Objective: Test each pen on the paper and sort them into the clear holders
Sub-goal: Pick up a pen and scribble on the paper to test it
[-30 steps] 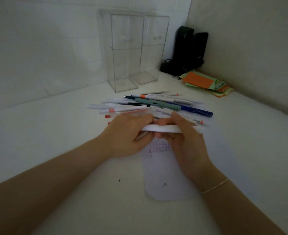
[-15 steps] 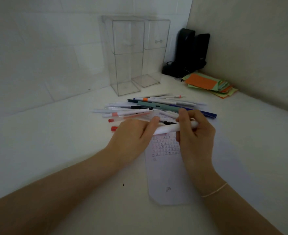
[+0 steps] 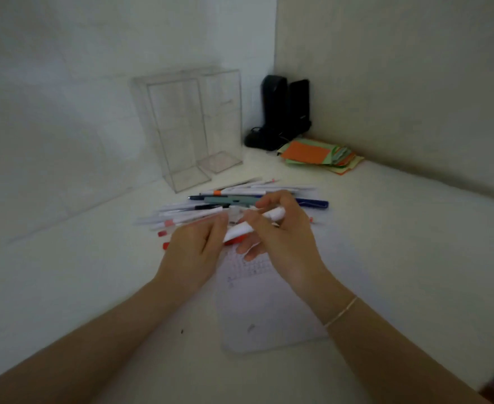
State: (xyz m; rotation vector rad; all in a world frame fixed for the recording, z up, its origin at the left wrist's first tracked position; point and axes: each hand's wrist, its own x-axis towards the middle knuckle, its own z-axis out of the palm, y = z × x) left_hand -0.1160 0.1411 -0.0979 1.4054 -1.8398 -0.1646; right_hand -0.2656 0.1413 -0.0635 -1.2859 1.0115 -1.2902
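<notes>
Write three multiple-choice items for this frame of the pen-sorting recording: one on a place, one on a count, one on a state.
1. Where does the stack of coloured paper lie?
A. inside a holder
B. near the corner, beside the black objects
C. under the pens

2. How many clear holders stand by the wall?
A. one
B. two
C. four

3. What is the right hand doing?
A. holding a white pen
B. lying flat on the paper sheet
C. reaching into a holder

Answers: 1 B, the stack sits on the table next to the black objects in the corner. 2 B, two tall clear boxes stand side by side. 3 A, its fingers curl round the white pen, with the left hand at the pen's lower end.
</notes>
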